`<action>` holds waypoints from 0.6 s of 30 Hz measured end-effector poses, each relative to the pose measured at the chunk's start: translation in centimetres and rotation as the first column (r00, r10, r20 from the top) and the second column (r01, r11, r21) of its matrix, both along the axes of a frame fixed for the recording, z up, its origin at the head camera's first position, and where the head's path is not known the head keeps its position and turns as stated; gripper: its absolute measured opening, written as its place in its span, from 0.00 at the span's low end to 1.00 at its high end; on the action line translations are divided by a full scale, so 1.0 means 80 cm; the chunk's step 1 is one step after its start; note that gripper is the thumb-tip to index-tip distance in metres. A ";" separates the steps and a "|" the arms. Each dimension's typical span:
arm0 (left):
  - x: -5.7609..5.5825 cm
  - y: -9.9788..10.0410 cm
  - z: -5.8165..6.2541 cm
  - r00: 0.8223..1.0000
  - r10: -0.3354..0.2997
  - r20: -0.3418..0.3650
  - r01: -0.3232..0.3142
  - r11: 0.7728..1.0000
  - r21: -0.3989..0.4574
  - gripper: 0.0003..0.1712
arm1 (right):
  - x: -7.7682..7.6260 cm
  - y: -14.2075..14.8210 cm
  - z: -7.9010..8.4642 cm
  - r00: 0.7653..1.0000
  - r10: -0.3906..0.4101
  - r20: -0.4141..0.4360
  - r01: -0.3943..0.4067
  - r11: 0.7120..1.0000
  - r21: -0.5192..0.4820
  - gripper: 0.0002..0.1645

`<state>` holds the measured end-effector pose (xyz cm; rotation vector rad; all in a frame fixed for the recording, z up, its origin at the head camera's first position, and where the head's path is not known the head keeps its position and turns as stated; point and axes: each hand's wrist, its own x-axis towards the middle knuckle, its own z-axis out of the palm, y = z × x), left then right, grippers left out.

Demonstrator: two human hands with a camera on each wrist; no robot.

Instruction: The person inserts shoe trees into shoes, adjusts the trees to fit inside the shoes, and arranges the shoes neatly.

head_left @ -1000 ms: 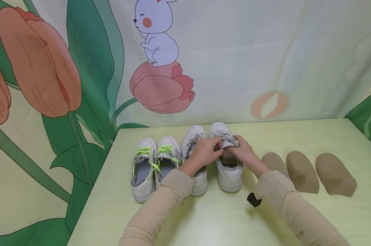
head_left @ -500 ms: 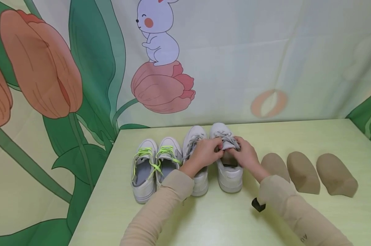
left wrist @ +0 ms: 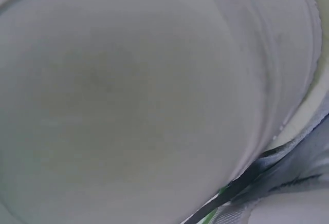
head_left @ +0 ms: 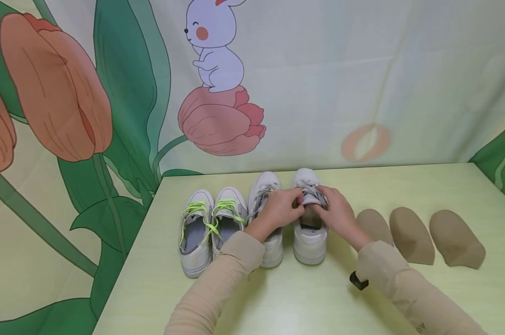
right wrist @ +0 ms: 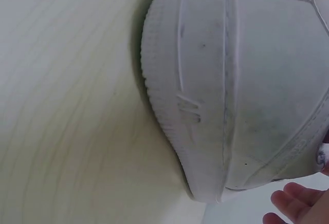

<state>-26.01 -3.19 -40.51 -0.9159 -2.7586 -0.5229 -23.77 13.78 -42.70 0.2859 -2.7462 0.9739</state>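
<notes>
A white sneaker with grey laces [head_left: 310, 249] stands upright on the table, toe towards the wall. My left hand [head_left: 280, 208] pinches its tongue [head_left: 312, 199] from the left with curled fingers. On the other side, my right hand [head_left: 339, 213] grips the tongue and collar edge, its thumb at the shoe opening. Something brown shows inside that opening. The right wrist view has the sneaker's pale side wall [right wrist: 272, 85] close up, with a few fingertips [right wrist: 295, 203] near it. A blurred white shoe heel [left wrist: 128, 100] fills most of the left wrist view.
The sneaker's mate [head_left: 271, 251] stands just left, partly behind my left hand. Farther left is a sneaker pair with neon-yellow laces [head_left: 195, 253]. Three brown moulded, rounded pieces [head_left: 412, 237] lie to the right. A printed cloth [head_left: 302, 93] hangs behind the table [head_left: 294, 302].
The grey-laced sneaker has turned slightly, its toe shifting right and its heel a little left. My right hand and forearm have moved slightly right. The left hand stays almost where it was.
</notes>
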 end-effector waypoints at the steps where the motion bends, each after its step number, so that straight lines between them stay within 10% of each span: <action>1: 0.000 0.000 0.001 1.000 0.000 0.013 0.000 1.000 0.008 0.03 | 0.000 0.001 0.000 1.000 0.004 -0.017 -0.004 1.000 0.018 0.29; 11: 0.004 -0.001 0.011 0.988 -0.018 0.153 0.007 0.997 0.072 0.07 | 0.001 0.024 0.003 0.973 0.098 -0.208 -0.071 0.988 0.135 0.28; 18: 0.004 -0.001 0.018 0.984 -0.013 0.176 0.000 0.997 0.074 0.10 | -0.001 0.044 0.005 0.973 0.138 -0.183 -0.111 0.983 0.148 0.28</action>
